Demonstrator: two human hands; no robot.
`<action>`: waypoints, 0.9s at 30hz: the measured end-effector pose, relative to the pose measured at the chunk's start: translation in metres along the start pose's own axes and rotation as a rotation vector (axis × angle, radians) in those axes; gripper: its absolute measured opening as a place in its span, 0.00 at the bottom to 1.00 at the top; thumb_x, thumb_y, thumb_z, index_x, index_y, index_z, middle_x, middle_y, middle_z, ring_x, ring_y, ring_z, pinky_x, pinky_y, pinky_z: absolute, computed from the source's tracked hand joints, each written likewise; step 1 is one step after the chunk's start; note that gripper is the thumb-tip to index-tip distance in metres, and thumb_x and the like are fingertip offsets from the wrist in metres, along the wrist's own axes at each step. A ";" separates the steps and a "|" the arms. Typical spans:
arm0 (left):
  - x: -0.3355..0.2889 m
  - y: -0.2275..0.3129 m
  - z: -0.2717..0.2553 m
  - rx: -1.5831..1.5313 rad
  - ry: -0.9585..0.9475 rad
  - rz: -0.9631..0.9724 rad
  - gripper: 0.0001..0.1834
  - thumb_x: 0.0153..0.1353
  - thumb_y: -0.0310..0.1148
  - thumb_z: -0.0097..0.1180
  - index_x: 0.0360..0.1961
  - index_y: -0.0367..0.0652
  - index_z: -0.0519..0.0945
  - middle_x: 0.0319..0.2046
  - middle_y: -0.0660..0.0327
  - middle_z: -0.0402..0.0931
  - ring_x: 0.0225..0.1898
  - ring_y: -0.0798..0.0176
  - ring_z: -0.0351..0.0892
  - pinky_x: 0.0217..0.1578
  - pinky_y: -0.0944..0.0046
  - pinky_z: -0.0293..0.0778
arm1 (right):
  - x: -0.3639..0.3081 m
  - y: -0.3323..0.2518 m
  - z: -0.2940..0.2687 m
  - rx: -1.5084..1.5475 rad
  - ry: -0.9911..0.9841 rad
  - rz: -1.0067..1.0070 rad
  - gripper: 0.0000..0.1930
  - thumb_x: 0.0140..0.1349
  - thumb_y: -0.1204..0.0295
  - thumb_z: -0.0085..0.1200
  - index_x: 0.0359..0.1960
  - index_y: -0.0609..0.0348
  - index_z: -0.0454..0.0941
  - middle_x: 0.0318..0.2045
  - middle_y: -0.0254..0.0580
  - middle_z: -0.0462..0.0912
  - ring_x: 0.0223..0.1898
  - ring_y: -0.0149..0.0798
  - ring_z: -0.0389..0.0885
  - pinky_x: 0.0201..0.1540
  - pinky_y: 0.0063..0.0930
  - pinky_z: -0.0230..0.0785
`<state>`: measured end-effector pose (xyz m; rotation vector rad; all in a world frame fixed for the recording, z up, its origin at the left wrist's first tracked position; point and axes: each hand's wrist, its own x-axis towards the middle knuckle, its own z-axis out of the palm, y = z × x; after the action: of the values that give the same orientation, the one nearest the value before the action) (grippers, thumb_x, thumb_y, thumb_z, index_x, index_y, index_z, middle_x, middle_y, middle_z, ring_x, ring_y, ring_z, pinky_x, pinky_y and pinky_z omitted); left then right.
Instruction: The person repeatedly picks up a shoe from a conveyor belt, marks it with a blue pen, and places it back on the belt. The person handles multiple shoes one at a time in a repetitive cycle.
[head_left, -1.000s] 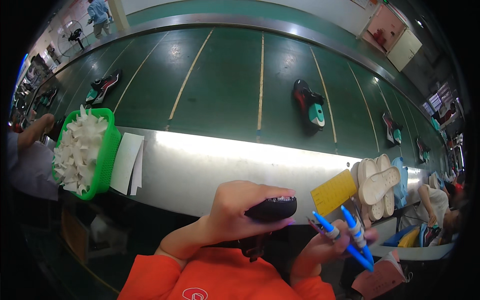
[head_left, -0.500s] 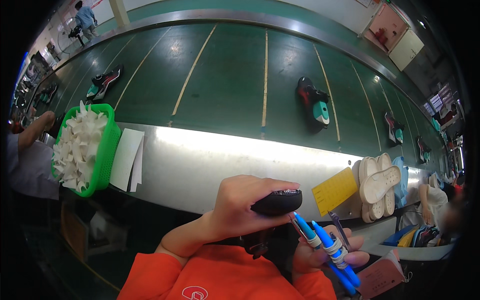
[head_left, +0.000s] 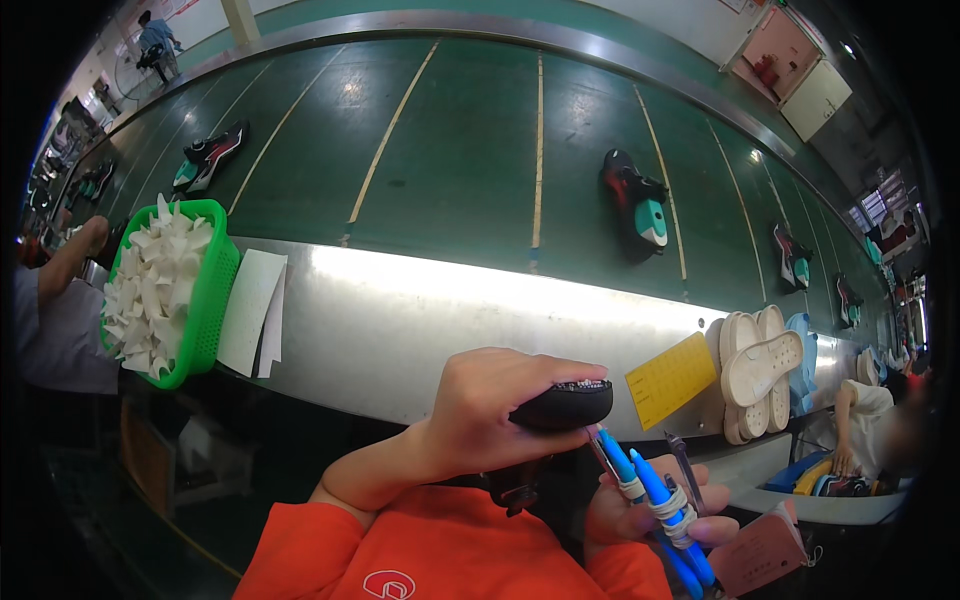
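Pens [head_left: 652, 483] in right hand [head_left: 622, 515], by edge of counter [head_left: 470, 315]

Near: rounded held object [head_left: 562, 408], black with a pale-speckled upper edge; 2 held pens [head_left: 652, 482], blue, with whitish bands [head_left: 673, 504]; shirt [head_left: 480, 550], orange with a white outlined emblem [head_left: 388, 584]. Left: basket [head_left: 216, 290], green; scraps [head_left: 158, 290], white. Right: card [head_left: 670, 380], yellow; booklet [head_left: 757, 555], pink; soles [head_left: 762, 370], cream. Far: belt [head_left: 460, 170], dark green with yellowish stripes [head_left: 539, 150]; shoe [head_left: 634, 203], black and red with a turquoise patch.

Shirt [head_left: 460, 550] cut off, black object [head_left: 565, 408] part-hidden
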<state>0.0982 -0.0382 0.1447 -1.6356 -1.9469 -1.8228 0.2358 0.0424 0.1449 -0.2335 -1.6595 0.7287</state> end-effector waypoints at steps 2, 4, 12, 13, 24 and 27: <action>0.000 0.001 -0.001 -0.002 -0.003 0.002 0.19 0.40 0.31 0.68 0.37 0.44 0.80 0.26 0.60 0.79 0.23 0.60 0.78 0.24 0.69 0.71 | -0.001 0.006 -0.002 -0.044 0.018 -0.023 0.23 0.56 0.53 0.51 0.32 0.54 0.52 0.21 0.35 0.61 0.15 0.28 0.62 0.18 0.19 0.52; -0.001 0.001 -0.003 0.013 -0.052 -0.034 0.23 0.36 0.30 0.70 0.39 0.43 0.80 0.28 0.59 0.80 0.26 0.61 0.80 0.28 0.70 0.72 | 0.001 0.008 0.001 -0.012 0.044 -0.056 0.23 0.56 0.54 0.51 0.32 0.55 0.52 0.20 0.34 0.60 0.15 0.28 0.62 0.18 0.19 0.52; -0.003 -0.001 -0.003 0.021 -0.060 -0.034 0.25 0.35 0.30 0.71 0.40 0.43 0.80 0.29 0.59 0.80 0.28 0.62 0.81 0.29 0.71 0.73 | -0.001 0.006 0.005 0.018 0.092 0.015 0.23 0.55 0.57 0.53 0.34 0.56 0.51 0.20 0.33 0.62 0.13 0.28 0.64 0.14 0.18 0.53; -0.004 -0.001 -0.002 0.019 -0.054 -0.030 0.25 0.35 0.31 0.71 0.40 0.42 0.80 0.29 0.59 0.80 0.28 0.62 0.81 0.29 0.71 0.73 | -0.002 0.005 0.005 0.021 0.085 0.029 0.23 0.55 0.57 0.53 0.34 0.55 0.51 0.20 0.33 0.62 0.12 0.28 0.64 0.14 0.18 0.53; -0.005 -0.002 -0.003 0.024 -0.051 -0.020 0.24 0.35 0.31 0.71 0.40 0.43 0.80 0.29 0.59 0.81 0.27 0.63 0.80 0.28 0.71 0.72 | -0.003 0.007 0.005 -0.043 0.123 -0.009 0.21 0.54 0.60 0.53 0.30 0.54 0.50 0.22 0.32 0.60 0.15 0.27 0.62 0.19 0.20 0.53; -0.004 -0.002 -0.002 0.017 -0.039 -0.002 0.25 0.35 0.31 0.71 0.39 0.43 0.80 0.29 0.59 0.80 0.26 0.62 0.80 0.27 0.71 0.71 | 0.000 0.006 0.014 -0.179 0.247 -0.017 0.21 0.54 0.60 0.52 0.29 0.54 0.50 0.21 0.32 0.58 0.15 0.27 0.61 0.18 0.20 0.52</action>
<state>0.0972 -0.0418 0.1419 -1.6778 -1.9740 -1.7829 0.2209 0.0423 0.1403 -0.4192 -1.4884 0.5164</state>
